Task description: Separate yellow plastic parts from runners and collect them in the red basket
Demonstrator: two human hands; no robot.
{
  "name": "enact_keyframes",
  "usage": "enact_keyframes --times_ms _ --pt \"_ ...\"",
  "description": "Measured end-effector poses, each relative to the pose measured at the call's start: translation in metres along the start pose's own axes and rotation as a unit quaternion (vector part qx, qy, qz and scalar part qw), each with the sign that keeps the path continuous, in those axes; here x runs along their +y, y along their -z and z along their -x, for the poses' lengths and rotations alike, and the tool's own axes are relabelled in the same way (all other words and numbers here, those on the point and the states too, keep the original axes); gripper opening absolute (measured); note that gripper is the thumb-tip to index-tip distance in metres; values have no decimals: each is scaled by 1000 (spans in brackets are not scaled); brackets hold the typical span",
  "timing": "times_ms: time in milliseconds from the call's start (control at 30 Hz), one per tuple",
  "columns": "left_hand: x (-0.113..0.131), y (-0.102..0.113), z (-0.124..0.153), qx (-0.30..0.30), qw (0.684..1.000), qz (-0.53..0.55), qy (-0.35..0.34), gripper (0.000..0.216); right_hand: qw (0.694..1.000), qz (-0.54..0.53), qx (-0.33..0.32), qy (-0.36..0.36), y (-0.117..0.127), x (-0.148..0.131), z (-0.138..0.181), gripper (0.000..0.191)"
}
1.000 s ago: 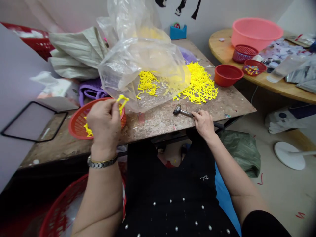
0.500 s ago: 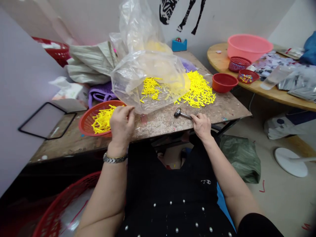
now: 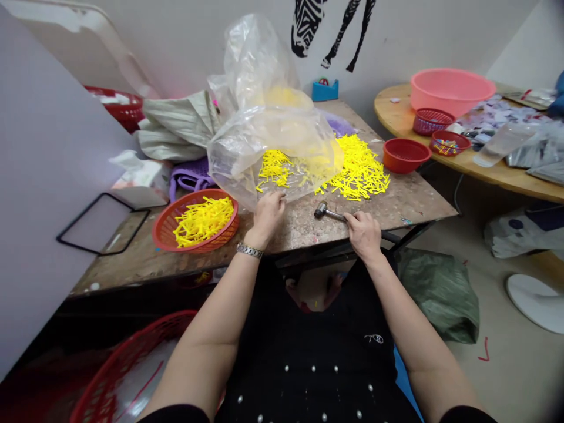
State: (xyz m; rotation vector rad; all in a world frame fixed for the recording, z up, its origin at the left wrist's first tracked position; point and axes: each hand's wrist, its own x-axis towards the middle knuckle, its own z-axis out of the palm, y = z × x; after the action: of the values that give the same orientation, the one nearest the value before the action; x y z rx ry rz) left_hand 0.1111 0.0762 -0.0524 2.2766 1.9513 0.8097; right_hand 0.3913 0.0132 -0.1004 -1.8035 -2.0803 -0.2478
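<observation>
My left hand [image 3: 268,214] reaches over the worn table [image 3: 396,197] to the near edge of a clear plastic bag [image 3: 273,141], fingers curled at the film; whether it grips anything is hidden. An orange basket [image 3: 164,226] of small yellow plastic pieces [image 3: 202,218] sits left of that hand. My right hand [image 3: 363,231] is closed round the handle of a small metal hammer [image 3: 325,212] lying on the table. A loose heap of yellow pieces [image 3: 359,167] spreads beyond the hammer and under the bag.
A red bowl [image 3: 404,155] stands at the table's right corner. A round wooden table [image 3: 399,114] at right carries a pink basin [image 3: 450,89] and two small red baskets. Folded cloth [image 3: 178,126], a blue tape dispenser [image 3: 325,90] and a black-framed board [image 3: 101,223] lie about. A red basket [image 3: 118,364] sits below.
My left hand held a yellow piece above the orange basket, then moved right to the bag's edge; the piece is no longer in it. The right hand stayed on the hammer.
</observation>
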Motion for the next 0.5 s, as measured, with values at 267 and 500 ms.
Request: enact_keyframes --times_ms 267,500 --pt "-11 -18 -61 -40 991 -59 114 34 1000 -8 18 14 -4 1 0 33" --pt "-30 -38 -96 -71 981 -85 162 35 999 -19 18 23 -3 2 1 33"
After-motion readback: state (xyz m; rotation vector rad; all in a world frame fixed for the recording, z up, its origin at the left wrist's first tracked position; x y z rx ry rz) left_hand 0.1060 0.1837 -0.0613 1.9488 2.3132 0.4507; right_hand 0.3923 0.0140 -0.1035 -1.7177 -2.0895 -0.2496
